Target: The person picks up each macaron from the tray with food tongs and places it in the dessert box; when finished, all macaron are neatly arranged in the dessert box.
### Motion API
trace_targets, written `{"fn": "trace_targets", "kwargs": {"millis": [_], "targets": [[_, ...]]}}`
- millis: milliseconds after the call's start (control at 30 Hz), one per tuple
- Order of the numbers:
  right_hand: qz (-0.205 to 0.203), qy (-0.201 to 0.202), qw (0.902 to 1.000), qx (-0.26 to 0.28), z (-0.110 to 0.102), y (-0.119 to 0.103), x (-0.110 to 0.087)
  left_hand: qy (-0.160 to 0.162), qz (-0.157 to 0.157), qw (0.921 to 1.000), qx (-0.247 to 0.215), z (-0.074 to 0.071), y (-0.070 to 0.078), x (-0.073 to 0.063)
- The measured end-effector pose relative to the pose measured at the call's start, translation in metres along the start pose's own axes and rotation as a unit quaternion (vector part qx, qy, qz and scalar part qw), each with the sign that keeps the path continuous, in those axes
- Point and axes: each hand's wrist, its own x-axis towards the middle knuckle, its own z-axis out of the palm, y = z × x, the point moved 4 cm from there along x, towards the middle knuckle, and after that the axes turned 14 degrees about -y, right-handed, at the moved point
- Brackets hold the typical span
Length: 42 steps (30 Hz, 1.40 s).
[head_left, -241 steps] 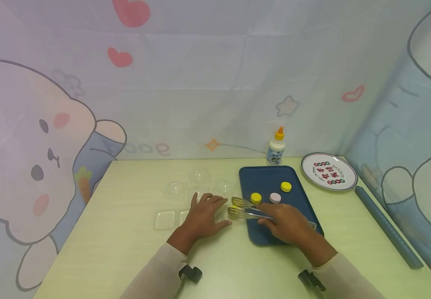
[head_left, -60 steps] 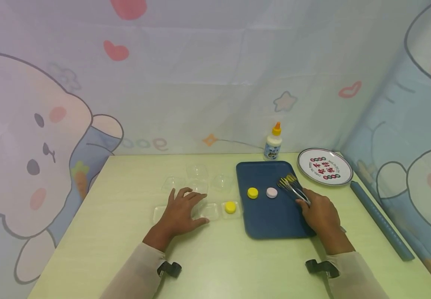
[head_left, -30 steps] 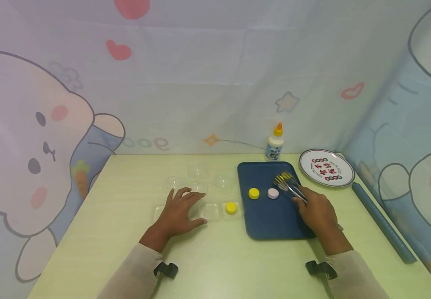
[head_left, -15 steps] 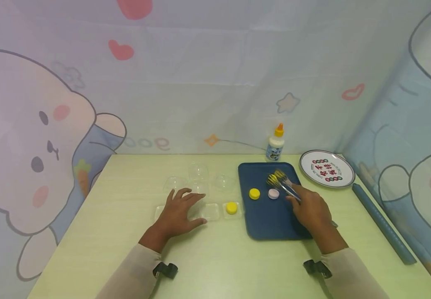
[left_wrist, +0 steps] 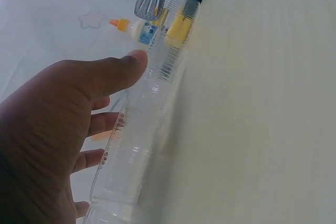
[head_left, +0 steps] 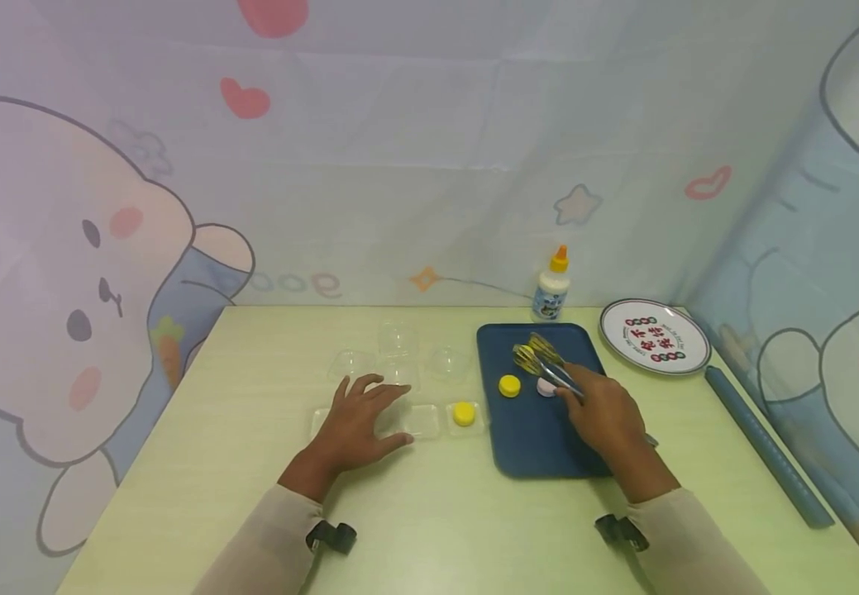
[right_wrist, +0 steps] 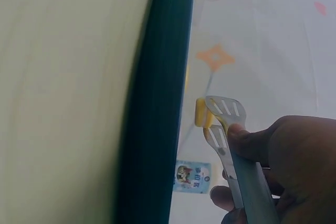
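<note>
My right hand (head_left: 603,413) grips a pair of metal tongs (head_left: 559,373) over the dark blue tray (head_left: 548,450). Between the tongs' slotted ends is a yellow macaron (right_wrist: 201,113), lifted off the tray. A second yellow macaron (head_left: 509,386) lies on the tray, beside a pink macaron (head_left: 545,387) partly covered by the tongs. Another yellow macaron (head_left: 463,413) sits on a clear plastic base (head_left: 478,426) left of the tray. My left hand (head_left: 350,426) is spread over the row of clear bases (head_left: 422,420), thumb and fingers apart; whether it touches them I cannot tell.
Several clear domed lids (head_left: 449,360) stand behind the bases. A glue bottle (head_left: 551,287) is behind the tray. A printed plate (head_left: 655,337) lies at the back right, and a long blue-grey strip (head_left: 767,446) along the right edge.
My right hand went from the left yellow macaron, now on a base, to the tray's far right. The tongs took another yellow macaron and carry it left. My left hand shifted left, then stayed.
</note>
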Motion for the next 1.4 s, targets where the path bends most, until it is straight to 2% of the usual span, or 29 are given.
{"fn": "trace_targets", "kwargs": {"millis": [267, 667, 900, 1267, 1400], "targets": [[-0.027, 0.001, 0.9996, 0.002, 0.006, -0.015, 0.003, 0.010, 0.010, 0.9999, -0.005, -0.001, 0.000, 0.000], [-0.078, 0.010, 0.9969, -0.001, 0.012, -0.044, -0.004, 0.009, 0.009, 0.9999, -0.011, 0.000, 0.000, 0.000], [-0.101, -0.013, 0.9948, 0.005, 0.014, -0.063, -0.009, 0.009, 0.007, 0.9999, -0.006, 0.001, 0.000, 0.000], [-0.105, -0.067, 0.9921, 0.012, 0.025, -0.084, -0.013, 0.006, 0.004, 0.9999, -0.010, 0.001, 0.000, 0.000], [-0.115, -0.072, 0.9906, 0.013, 0.029, -0.089, -0.014, 0.007, 0.004, 0.9999, -0.009, 0.001, -0.001, 0.000]]}}
